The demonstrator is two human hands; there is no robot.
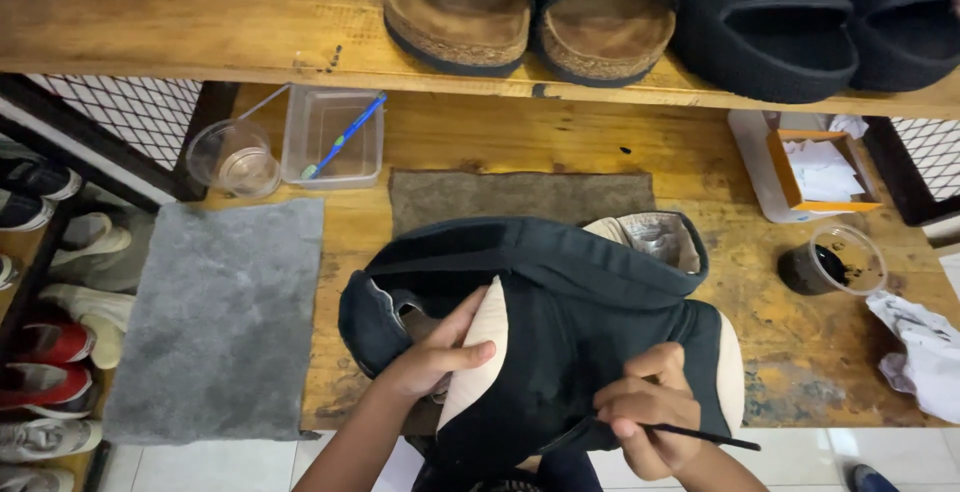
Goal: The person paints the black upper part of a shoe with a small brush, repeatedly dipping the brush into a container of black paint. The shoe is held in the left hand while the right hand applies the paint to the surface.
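Observation:
A dark blue-black bag (560, 302) with cream-coloured trim lies on the wooden table (520, 142) near its front edge. My left hand (435, 357) rests on the bag's left side, thumb and fingers pressed on a cream panel beside an opening. My right hand (648, 407) sits on the bag's lower right part and holds a thin black brush (705, 437), whose handle points right past the table edge.
A grey mat (215, 317) lies left of the bag, a brown cloth (520, 197) behind it. At the back left stand a clear cup (235, 157) and a clear tub (330, 137) with a blue toothbrush. A cup of black liquid (830, 262), crumpled paper and an orange box sit right. Sandals fill the shelf above.

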